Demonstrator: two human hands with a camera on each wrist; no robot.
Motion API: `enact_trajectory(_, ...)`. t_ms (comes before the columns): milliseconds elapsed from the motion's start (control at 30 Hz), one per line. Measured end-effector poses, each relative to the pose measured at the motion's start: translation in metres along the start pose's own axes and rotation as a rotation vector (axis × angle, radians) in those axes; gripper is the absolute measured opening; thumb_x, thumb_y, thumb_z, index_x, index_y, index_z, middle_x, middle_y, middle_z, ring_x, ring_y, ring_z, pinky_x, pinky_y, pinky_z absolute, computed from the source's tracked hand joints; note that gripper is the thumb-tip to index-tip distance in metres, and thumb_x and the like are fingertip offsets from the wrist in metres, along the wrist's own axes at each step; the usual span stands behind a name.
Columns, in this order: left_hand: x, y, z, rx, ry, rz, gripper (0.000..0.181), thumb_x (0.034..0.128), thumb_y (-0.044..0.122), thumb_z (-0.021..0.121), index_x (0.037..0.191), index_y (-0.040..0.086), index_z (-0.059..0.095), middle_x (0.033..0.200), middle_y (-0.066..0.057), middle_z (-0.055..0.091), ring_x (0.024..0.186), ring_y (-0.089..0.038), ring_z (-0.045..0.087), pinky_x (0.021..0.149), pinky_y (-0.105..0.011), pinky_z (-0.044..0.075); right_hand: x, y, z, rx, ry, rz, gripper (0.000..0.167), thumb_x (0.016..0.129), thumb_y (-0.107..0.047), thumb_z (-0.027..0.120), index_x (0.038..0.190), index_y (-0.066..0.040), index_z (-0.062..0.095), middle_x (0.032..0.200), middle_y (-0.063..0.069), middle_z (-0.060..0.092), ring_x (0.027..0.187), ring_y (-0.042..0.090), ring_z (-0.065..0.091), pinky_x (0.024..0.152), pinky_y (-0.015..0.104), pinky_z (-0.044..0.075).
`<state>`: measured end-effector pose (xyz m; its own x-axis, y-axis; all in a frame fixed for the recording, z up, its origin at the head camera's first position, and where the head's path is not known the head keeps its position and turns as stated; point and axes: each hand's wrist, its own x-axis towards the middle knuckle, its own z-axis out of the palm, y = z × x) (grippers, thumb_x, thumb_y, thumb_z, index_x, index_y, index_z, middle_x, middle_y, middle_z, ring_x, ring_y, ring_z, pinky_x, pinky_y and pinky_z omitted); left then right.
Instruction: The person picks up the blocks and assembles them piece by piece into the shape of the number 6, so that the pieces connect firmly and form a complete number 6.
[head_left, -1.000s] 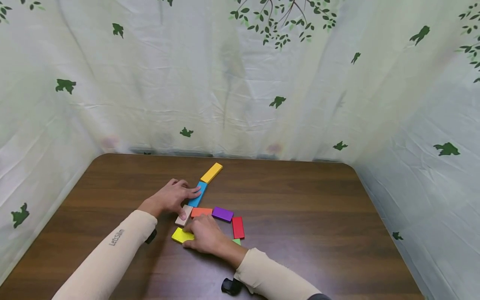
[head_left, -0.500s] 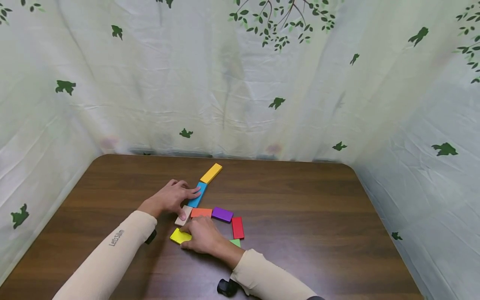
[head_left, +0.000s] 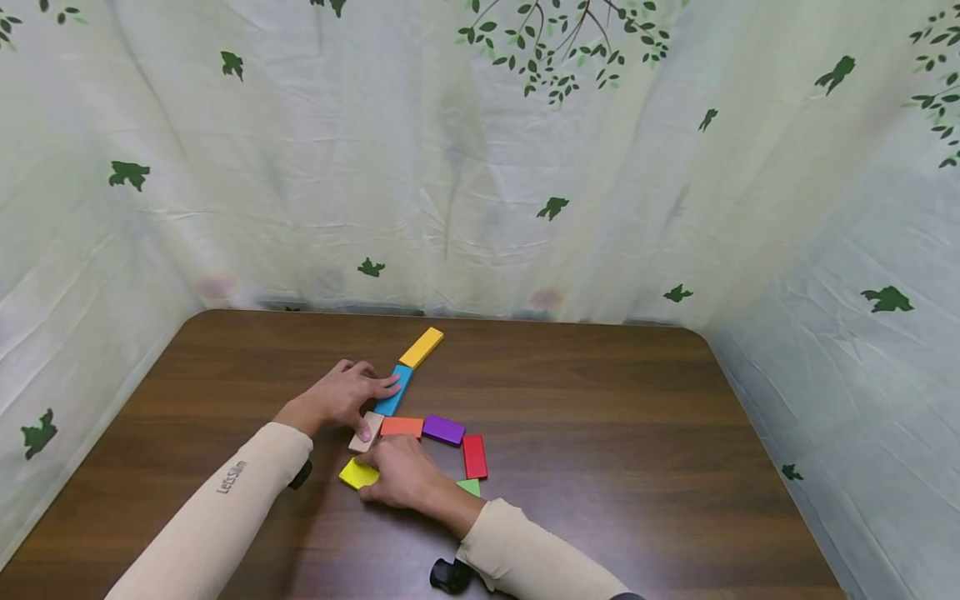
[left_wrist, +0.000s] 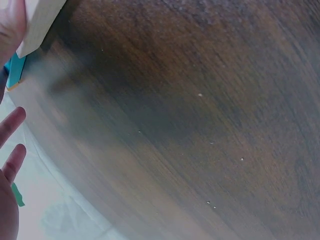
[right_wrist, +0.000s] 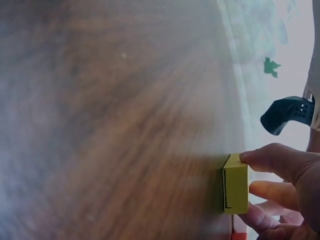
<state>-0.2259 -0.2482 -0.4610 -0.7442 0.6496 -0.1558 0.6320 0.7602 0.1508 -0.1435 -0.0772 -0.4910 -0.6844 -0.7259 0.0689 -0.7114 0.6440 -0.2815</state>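
Note:
On the brown table my left hand spans two blocks. Its fingers rest on a blue block, and its thumb presses a pale wooden block just below that. My right hand pinches a yellow block between thumb and fingers, close to the pale block's lower end. In the right wrist view the yellow block shows its end, with fingertips on its sides. An orange block lies beside the pale one, partly behind the right hand.
An amber block continues beyond the blue one. A purple block, a red block and a partly hidden green block curve round to the right. A leaf-print curtain hangs behind the table.
My right hand has shifted slightly left with the yellow block, and more of the green block shows. The left hand has stayed in place.

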Motion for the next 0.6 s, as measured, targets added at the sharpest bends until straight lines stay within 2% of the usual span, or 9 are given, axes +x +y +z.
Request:
enact_trajectory(233, -0.001, -0.001, 0.001, -0.019, 0.014, 0.001, 0.096, 0.0621, 0.053, 0.080, 0.142, 0.010, 0.048, 0.148, -0.010, 0.044, 0.122, -0.037, 0.041, 0.102, -0.058, 0.025, 0.000, -0.005, 0.001, -0.046, 0.012, 0.018, 0.038, 0.078, -0.035, 0.076, 0.114, -0.025, 0.074, 0.082, -0.015, 0.069, 0.069, 0.001, 0.049, 0.063, 0.016, 0.033)
enact_trajectory(600, -0.001, 0.001, 0.002, 0.006, 0.013, -0.003, 0.098, 0.0614, 0.058, 0.076, 0.142, 0.010, 0.048, 0.148, -0.010, 0.044, 0.122, -0.036, 0.042, 0.101, -0.058, 0.026, -0.001, -0.011, 0.004, -0.087, 0.036, 0.071, 0.037, 0.077, -0.040, 0.077, 0.112, -0.028, 0.074, 0.082, -0.014, 0.068, 0.066, 0.004, 0.047, 0.059, 0.018, 0.030)
